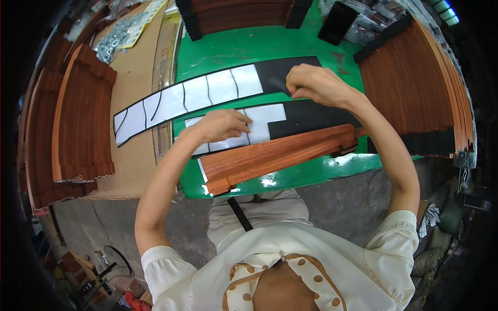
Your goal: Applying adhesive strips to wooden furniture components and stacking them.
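Observation:
A long black sheet (289,69) lies across the table, its left part covered by white backing (223,85) with several thin dark lines across it. Nearer to me is a shorter black sheet (311,116), also partly covered with white backing (259,133). My left hand (220,126) rests on this nearer backing, fingers bent and tips together by one dark line; whatever they pinch is hidden. Above the right part of the far sheet, my right hand (319,84) is closed on a small black strip (280,85), blurred by motion. A reddish-brown moulded wooden piece (280,155) lies along the near edge.
Brown moulded pieces stand stacked at the left (85,114) and right (407,88). Another brown piece with black ends (241,13) is at the back of the green table (223,52). A black phone (337,23) and metal hardware (111,44) lie farther off.

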A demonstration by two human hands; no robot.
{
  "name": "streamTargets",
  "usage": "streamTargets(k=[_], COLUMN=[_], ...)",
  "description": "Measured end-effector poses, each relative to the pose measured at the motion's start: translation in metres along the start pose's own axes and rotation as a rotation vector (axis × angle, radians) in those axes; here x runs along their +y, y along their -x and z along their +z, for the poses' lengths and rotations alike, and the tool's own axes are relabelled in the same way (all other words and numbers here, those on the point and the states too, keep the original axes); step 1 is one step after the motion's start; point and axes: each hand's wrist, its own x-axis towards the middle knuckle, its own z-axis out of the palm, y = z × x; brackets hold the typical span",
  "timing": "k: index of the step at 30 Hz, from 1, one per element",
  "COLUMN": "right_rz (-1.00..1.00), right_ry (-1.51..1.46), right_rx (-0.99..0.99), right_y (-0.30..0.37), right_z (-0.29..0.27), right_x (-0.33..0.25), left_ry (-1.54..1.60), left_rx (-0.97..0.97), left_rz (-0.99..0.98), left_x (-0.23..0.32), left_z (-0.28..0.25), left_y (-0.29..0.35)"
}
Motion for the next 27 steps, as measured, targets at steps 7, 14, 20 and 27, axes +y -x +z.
streamTargets(k=[7, 14, 20, 27], right_rz=[0.294, 0.070, -0.050, 0.171], right_ry=[-0.721, -1.462, -1.676, -1.334], right_rx=[0.238, 0.136, 0.114, 0.604], right_y=[0.051, 0.100, 0.134, 0.176], right_z=[-0.017, -0.009, 0.005, 0.015], right_x=[-0.026, -0.054, -0.066, -0.049], left_ry=[0.140, 0.003, -0.091, -0.105], left_rx=[0.592, 0.867, 0.743, 0.805], left_rz=[-0.168, 0.253, 0.546, 0.339], left_x=[0.081, 0.172, 0.190, 0.200], left_z=[-0.072, -0.064, -0.055, -0.023], left_y=[0.002, -0.033, -0.048, -0.052])
